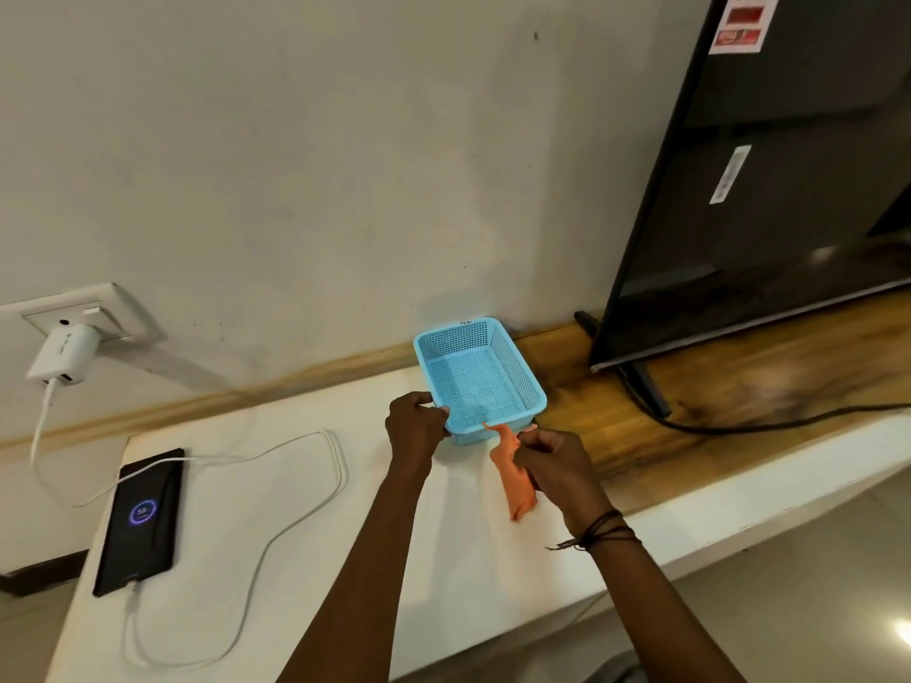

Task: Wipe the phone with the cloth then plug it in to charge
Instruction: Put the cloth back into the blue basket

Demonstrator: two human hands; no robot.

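While the left hand (416, 426) grips the blue basket (480, 382) rim, the right hand's (552, 460) fingers pinch the orange cloth (512, 480); best release it just beyond the fingertips, inside.

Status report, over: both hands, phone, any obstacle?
Left hand grips blue basket rim. Right hand holds orange cloth. Phone plugged in, charging screen lit. No obstacle.
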